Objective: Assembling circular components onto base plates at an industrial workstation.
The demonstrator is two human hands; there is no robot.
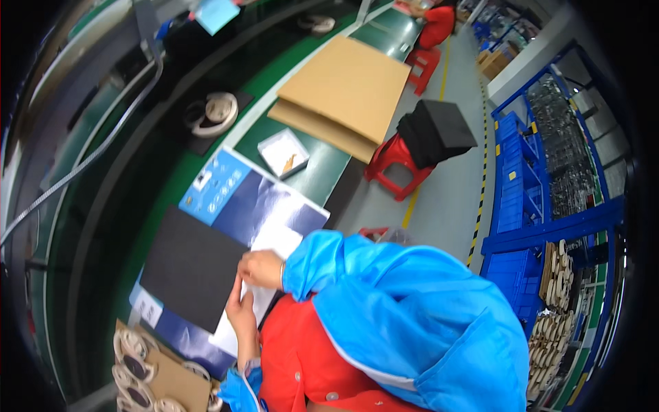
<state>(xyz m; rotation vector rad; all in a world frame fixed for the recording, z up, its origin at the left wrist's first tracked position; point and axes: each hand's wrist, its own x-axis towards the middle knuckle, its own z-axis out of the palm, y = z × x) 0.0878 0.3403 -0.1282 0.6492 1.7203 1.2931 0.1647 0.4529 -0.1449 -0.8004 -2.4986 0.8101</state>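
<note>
A flat black sheet [192, 268], which looks like foam, lies on a large glossy blue-and-white printed sheet [295, 206] on the bench. At the black sheet's near edge, my right hand [261, 268] has its fingers curled together; what they pinch is hidden. My left hand [241, 316] is just below it, touching or close to the same edge. Its index finger is stretched toward the right fingertips, and its thumb stands apart. White paper shows under and beside both hands.
Beyond the printed sheet are a small white box [283, 152] and stacked cardboard [347, 82]. White rounded parts [220, 113] ride the conveyor at left; more fill a carton [182, 378] near me. A red stool [395, 168] bears black blocks [439, 130]. Blue racks [518, 178] stand right.
</note>
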